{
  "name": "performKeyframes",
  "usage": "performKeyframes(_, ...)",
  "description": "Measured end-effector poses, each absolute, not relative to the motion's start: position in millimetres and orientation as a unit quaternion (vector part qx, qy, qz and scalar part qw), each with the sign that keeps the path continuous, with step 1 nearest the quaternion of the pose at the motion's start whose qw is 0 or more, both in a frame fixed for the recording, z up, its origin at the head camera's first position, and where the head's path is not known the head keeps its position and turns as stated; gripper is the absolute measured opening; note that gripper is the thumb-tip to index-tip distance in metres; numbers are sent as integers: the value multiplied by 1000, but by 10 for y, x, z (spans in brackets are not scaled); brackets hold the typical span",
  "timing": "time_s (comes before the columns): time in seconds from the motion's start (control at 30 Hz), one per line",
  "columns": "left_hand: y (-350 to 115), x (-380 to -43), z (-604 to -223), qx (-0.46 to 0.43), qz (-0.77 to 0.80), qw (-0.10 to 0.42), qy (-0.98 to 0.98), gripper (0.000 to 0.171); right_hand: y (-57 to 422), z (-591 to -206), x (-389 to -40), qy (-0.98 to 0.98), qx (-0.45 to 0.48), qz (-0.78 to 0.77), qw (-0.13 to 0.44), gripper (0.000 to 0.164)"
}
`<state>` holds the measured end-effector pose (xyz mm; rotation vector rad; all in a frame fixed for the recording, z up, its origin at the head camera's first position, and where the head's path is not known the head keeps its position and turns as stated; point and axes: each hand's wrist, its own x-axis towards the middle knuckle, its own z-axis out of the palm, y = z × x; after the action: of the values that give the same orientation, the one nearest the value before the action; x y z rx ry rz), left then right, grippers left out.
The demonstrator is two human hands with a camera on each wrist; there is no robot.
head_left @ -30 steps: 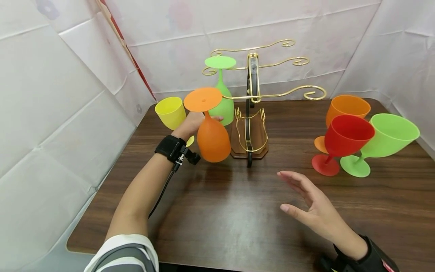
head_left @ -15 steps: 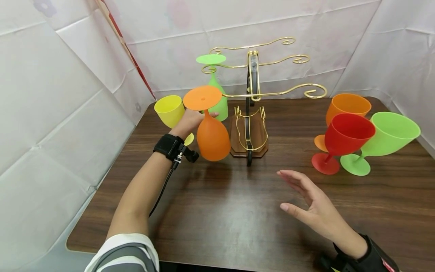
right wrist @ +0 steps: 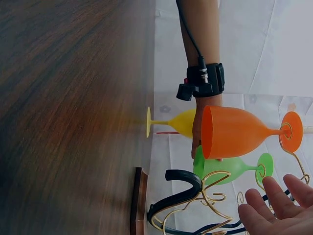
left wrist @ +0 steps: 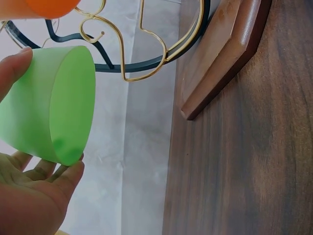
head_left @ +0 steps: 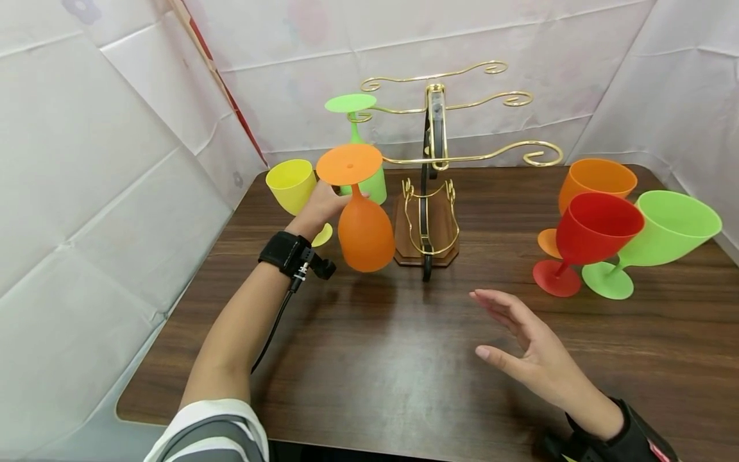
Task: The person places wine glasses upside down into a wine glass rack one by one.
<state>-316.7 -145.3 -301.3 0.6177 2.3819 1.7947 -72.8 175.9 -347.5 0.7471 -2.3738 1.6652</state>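
My left hand (head_left: 324, 205) holds an upside-down green goblet (head_left: 378, 187) by its bowl, rim down, thumb on one side and fingers on the other in the left wrist view. The goblet's stem and foot are at the left curl of the rack's middle gold arm (head_left: 398, 113). In front of it an orange goblet (head_left: 366, 234) hangs upside down from the nearest arm, partly covering the left hand and the green bowl. Fingers apart and holding nothing, my right hand (head_left: 537, 353) is over the table, right of the rack.
The gold rack stands on a wooden base (head_left: 404, 253). Behind my left wrist is an upright yellow goblet (head_left: 290, 186). On the right of the table (head_left: 369, 385) stand upright red (head_left: 600, 224), orange (head_left: 597, 176) and green (head_left: 672, 228) goblets. White sheeting rises behind.
My left hand has shifted the green goblet left along the rack's middle arm, toward its curled end. The right hand keeps its place.
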Motion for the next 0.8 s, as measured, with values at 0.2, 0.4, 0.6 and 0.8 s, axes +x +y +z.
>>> performKeyframes(0.2,-1451,-3215,-3101,211,587,38,781,58,1762,-3478,-724,-793,247,553,69,70)
performKeyframes(0.4,-1433,-3187,-3105,206,584,42,784,54,1757,-3488,-720,-790,247,557,67,70)
performKeyframes(0.6,-1426,-3175,-3130,196,589,57,782,50,1748,-3493,-713,-788,247,560,67,69)
performKeyframes(0.8,-1413,-3180,-3170,195,580,57,789,53,1743,-3498,-706,-788,244,561,64,69)
